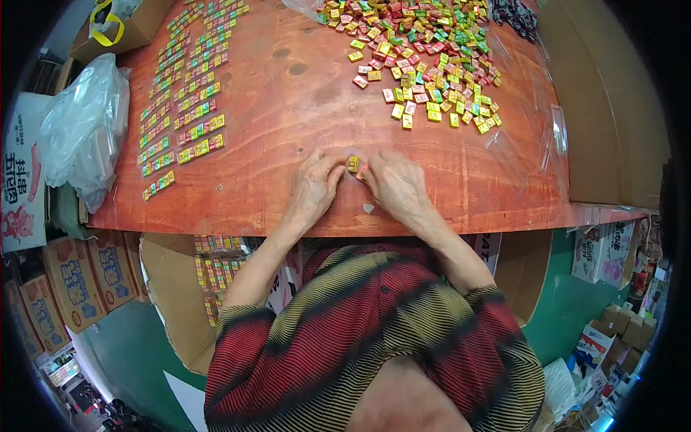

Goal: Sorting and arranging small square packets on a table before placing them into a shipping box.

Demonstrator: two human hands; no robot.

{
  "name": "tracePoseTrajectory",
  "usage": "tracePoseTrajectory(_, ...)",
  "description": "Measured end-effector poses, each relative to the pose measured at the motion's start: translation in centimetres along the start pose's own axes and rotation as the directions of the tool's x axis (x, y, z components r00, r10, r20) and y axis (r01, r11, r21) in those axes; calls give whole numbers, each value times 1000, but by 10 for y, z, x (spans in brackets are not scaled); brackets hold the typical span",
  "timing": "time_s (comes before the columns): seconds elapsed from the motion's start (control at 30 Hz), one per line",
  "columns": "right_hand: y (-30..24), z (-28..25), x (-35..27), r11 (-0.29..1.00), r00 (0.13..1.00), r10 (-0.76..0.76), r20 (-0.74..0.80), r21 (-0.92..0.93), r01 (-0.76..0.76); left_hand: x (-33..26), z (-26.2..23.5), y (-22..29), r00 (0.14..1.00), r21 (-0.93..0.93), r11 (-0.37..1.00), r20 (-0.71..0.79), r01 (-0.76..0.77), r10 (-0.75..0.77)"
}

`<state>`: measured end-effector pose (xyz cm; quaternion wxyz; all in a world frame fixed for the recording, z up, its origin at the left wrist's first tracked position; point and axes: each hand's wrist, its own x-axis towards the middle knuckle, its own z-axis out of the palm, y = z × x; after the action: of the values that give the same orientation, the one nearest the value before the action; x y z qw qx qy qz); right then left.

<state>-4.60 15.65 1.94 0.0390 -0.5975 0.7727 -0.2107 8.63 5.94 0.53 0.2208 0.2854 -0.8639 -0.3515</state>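
Note:
Near the table's front edge, my left hand (314, 183) and my right hand (398, 183) face each other with fingers bent inward. Between their fingertips is a small yellow box (353, 164). A bit of red shows beside it at my right fingertips; its shape is partly hidden. The left thumb and forefinger close on the yellow box's left side, and the right fingers pinch from the other side. Beyond my right hand spreads a large heap of small boxes (432, 65) in yellow, red and green. Neat strips of the same boxes (201, 147) lie at the left.
Clear plastic bags (85, 122) hang over the table's left edge. A tall cardboard sheet (604, 108) stands along the right. Clear plastic sleeves (558, 129) lie beside it. Below the front edge, an open carton (169, 288) holds more strips. A small pale scrap (368, 208) lies before me.

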Motion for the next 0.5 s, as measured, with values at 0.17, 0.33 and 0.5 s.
tracePoseTrajectory(0.17, 2, 6, 6, 968, 985, -157, -70, 185, 168, 1, 4, -7, 999, -8, 1000, -40, -21, 20)
tracePoseTrajectory(0.33, 1, 20, 5, 969, 980, -152, -128, 174, 173, 1, 3, -3, 1000, -64, 998, -29, -8, 6)
tracePoseTrajectory(0.5, 2, 21, 7, 983, 981, -162, -109, 67, 170, 3, 6, -4, 996, -31, 997, -54, -67, 65)
